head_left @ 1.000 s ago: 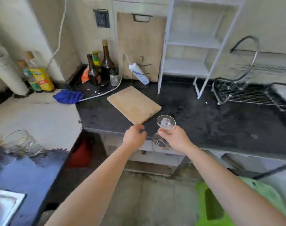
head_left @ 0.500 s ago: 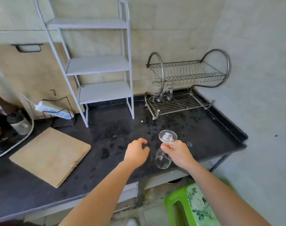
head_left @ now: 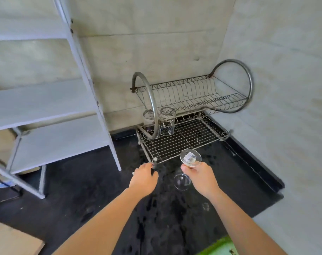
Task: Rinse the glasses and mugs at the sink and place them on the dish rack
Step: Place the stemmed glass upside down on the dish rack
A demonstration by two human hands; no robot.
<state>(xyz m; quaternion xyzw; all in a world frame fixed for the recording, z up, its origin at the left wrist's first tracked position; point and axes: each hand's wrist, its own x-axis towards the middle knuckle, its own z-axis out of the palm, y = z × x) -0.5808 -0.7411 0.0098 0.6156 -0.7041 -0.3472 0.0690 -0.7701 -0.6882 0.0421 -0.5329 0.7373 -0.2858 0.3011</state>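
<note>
Glass (head_left: 190, 159) upside down, stem pinched in my right hand (head_left: 202, 178).
Light, fragile, likely slippery; the stem holds best. Left hand (head_left: 144, 179) curls at the rack's (head_left: 184, 142) front-left corner, grip unclear.

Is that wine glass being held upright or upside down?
Upside down: the wine glass has its foot above the right hand, and its bowl hangs below.

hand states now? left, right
left hand: fingers curled at the dish rack front corner; whether it grips cannot be told.
right hand: closed on the wine glass stem, glass upside down.
</note>
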